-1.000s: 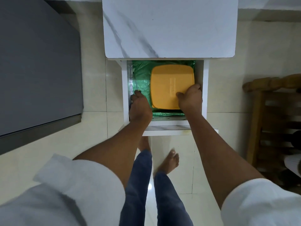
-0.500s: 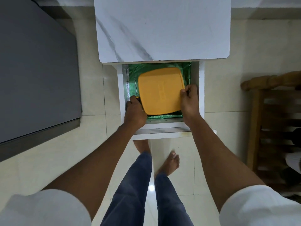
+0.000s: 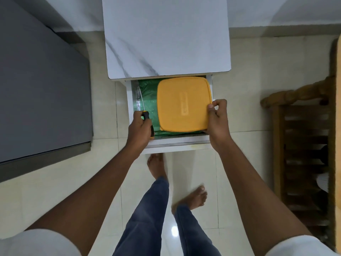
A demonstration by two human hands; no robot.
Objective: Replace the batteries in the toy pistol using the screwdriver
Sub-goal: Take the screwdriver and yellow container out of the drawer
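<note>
An open white drawer (image 3: 177, 143) under a marble-look table top holds a green liner and a square orange-lidded box (image 3: 182, 104). My right hand (image 3: 216, 119) grips the box at its right front corner, thumb on the lid. My left hand (image 3: 140, 129) holds a screwdriver (image 3: 145, 115) by its black and yellow handle; the thin metal shaft points away along the drawer's left side. No toy pistol or batteries show in the head view.
The white marble-look table top (image 3: 166, 34) overhangs the drawer's back. A grey cabinet (image 3: 40, 89) stands at the left, a wooden rack (image 3: 302, 145) at the right. My bare feet stand on pale floor tiles (image 3: 249, 89) below the drawer.
My left hand has closed on the screwdriver and lifted its handle clear. My right hand has shifted the orange box toward the drawer's right side. The view has moved closer.
</note>
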